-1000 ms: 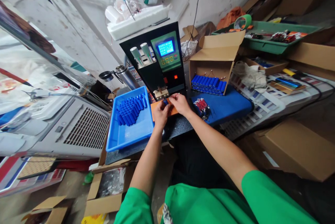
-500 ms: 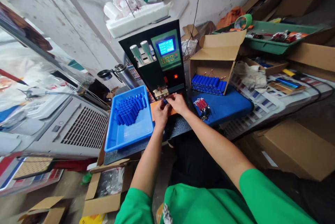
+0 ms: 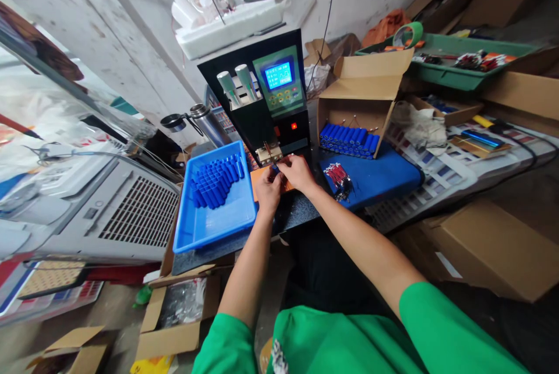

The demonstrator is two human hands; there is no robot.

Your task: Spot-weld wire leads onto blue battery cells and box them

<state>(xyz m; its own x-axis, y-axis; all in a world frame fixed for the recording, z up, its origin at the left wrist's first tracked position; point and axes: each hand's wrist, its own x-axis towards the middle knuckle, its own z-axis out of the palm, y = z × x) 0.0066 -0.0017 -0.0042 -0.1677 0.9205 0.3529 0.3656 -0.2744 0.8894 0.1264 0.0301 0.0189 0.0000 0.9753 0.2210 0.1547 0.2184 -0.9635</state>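
Note:
My left hand [image 3: 268,186] is closed on a small blue cylinder [image 3: 275,169] in front of the black machine [image 3: 279,112]. Beside it, my right hand [image 3: 297,172] is pinched at the machine's electrodes [image 3: 269,154]; what its fingertips grip is too small to make out. Both hands are over an orange board [image 3: 261,179]. Many blue cylinders [image 3: 213,183] stand and lie in a blue tray [image 3: 212,227] on the left. More blue cylinders [image 3: 348,137] with wires fill a cardboard box on the right. A bundle of red wires [image 3: 337,177] lies on the blue surface.
A steel flask [image 3: 210,123] stands behind the tray. White foam [image 3: 231,30] tops the machine. At the back right is a green tray [image 3: 463,74] with tape and wires. Cardboard boxes [image 3: 493,246] sit at the lower right and lower left.
The view has shifted very slightly. Both hands have stayed at the electrodes with almost no visible movement.

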